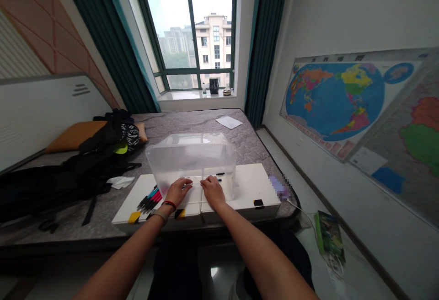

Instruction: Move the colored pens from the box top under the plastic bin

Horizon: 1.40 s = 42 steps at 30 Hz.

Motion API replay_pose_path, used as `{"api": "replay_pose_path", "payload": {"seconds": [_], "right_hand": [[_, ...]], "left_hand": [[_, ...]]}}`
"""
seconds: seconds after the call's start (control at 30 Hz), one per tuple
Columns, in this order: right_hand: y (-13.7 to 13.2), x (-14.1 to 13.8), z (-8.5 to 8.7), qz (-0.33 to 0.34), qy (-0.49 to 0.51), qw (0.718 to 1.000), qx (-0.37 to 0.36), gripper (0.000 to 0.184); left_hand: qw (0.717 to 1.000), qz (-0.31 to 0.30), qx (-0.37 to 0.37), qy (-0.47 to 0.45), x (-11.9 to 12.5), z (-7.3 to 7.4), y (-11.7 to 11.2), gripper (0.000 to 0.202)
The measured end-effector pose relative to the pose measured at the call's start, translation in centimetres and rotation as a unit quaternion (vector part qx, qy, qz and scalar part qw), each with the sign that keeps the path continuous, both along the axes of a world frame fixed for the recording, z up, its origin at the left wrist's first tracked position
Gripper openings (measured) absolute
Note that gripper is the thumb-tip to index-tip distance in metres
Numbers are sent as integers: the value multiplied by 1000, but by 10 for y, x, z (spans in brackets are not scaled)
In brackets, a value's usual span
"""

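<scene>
A clear plastic box (pixel 192 158) lies with its open side toward me on white flat boxes (pixel 252 181). Both of my hands reach into its opening. My left hand (pixel 177 191), with a red band and another band on the wrist, has its fingers closed in a pinch; what is in them is too small to name. Close beside it, my right hand (pixel 213 192) also pinches, its fingertips near a thin pale piece between the hands. Black, red and blue pens (pixel 151 199) lie in a pile left of my left hand. A dark pen (pixel 220 174) lies just beyond my right hand.
The boxes rest on a grey mattress (pixel 164 124). A black bag (pixel 68 176) and crumpled tissue (pixel 120 182) are on the left, a paper sheet (pixel 229 122) farther back. At right, a blurred purple object (pixel 279 187) has a cable running down to a green box (pixel 329 236).
</scene>
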State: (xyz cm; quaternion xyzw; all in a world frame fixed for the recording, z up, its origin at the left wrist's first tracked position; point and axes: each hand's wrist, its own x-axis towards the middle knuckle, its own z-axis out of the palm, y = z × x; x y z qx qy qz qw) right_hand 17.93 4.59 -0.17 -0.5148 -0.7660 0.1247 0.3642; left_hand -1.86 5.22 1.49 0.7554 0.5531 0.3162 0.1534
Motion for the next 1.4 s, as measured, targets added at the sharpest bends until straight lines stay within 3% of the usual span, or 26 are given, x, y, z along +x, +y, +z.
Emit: {"api": "replay_pose_path", "payload": {"seconds": [0.17,0.4,0.83,1.1,1.4], "right_hand": [[1,-1,-2,-8,-12,1000,10,20],[0,0,-1,29,13,999,-2,25],[3,5,-4,62,88,994,-31,33],[12,7,-11,75,135,988,-32,35],[14,12,-7,101,193,973,-71,44]], "left_hand": [[1000,-2,1,-13,-1,-2,0,24],[998,-46,5,45,11,-3,-3,21],[997,13,38,70,37,-21,-7,24],[993,26,53,98,39,-21,-16,26],[991,34,74,105,43,-14,-24,30]]}}
